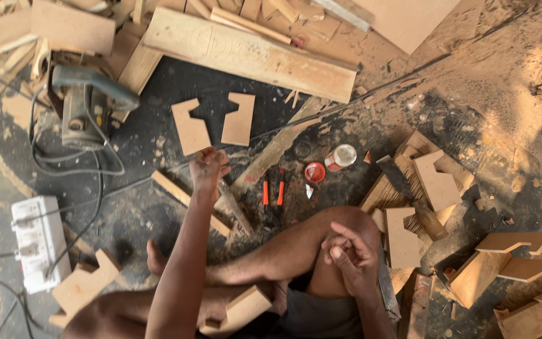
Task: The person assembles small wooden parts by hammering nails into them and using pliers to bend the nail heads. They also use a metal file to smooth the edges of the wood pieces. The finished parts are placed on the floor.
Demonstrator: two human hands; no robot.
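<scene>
Two notched plywood cutouts [213, 124], flat, pale brown and stepped along one edge, lie side by side on the dark dusty floor just beyond the left hand [207, 168], whose fingers are curled into a loose fist with nothing visibly in it. The right hand [348, 256] rests on the bent knee, fingers loosely folded and empty. A small round can [341, 157] (white top, red side) lies beside its red lid [314, 172], right of the orange-handled pliers [273, 191].

A circular saw [86, 107] is lying at upper left, a white power strip [37, 242] is sitting below it, and orange-handled pliers [273, 193] are resting near a small open tin [341, 157].
</scene>
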